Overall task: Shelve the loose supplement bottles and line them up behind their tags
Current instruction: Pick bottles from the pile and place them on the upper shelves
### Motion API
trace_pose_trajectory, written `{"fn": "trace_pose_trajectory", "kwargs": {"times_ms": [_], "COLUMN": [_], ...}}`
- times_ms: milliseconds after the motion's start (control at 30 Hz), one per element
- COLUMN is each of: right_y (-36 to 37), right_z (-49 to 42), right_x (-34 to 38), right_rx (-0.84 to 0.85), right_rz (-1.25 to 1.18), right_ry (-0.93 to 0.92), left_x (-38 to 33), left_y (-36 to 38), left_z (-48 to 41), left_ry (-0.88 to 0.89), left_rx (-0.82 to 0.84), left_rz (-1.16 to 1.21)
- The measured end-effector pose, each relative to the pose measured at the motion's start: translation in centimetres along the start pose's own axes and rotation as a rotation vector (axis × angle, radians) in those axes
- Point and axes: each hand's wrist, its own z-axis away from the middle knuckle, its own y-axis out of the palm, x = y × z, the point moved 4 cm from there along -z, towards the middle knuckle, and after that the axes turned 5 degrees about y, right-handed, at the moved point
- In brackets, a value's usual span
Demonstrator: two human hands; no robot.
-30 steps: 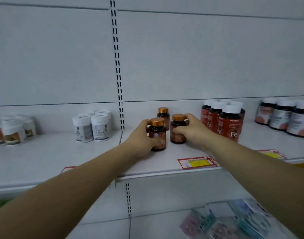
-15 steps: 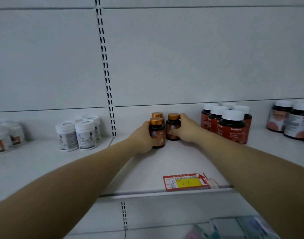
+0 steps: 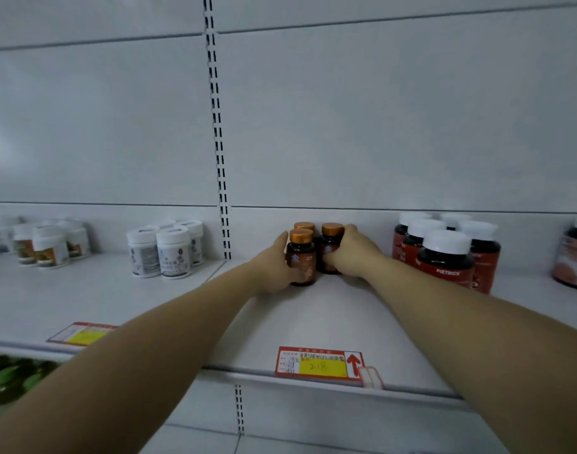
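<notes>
Back edge of shelf (image 3: 313,319): my L hand (image 3: 274,268) fingers clamped round front amber bottle (image 3: 301,257), R hand (image 3: 357,253) gripping second bottle (image 3: 330,242), touching it; third bottle (image 3: 304,227) behind. Price tag (image 3: 316,363) at front edge.

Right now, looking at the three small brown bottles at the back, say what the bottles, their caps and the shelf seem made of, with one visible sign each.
Bottles: dark amber plastic or glass, cannot tell which; faint shine on the dark sides.
Caps: coppery-gold metallic finish, perhaps coated plastic; soft sheen on top.
Shelf: probably painted sheet metal; smooth matt white, thin rolled front edge.
</notes>
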Motion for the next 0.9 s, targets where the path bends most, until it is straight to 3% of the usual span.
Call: {"fn": "trace_pose_trajectory", "kwargs": {"times_ms": [200, 333, 500, 900], "right_y": [-4.6, -2.4, 7.3, 32.8], "right_z": [1.2, 3.9, 10.5, 32.8], "right_x": [5.7, 13.8, 27.6, 58.8], "right_rx": [-0.098, -0.019, 0.134, 0.373], "right_rz": [0.181, 0.286, 0.337, 0.302], "right_ry": [-0.104, -0.306, -0.549, -1.099], "left_x": [0.5, 2.7, 10.5, 31.9], "left_y": [-4.3, -10.4, -20.3, -38.4], "left_z": [3.1, 8.5, 18.9, 47.4], "left_ry": [-0.07, -0.076, -0.215, -0.691], "left_rx": [0.057, 0.017, -0.071, -0.174], "left_rz": [-0.271, -0.468, -0.574, -0.543]}}
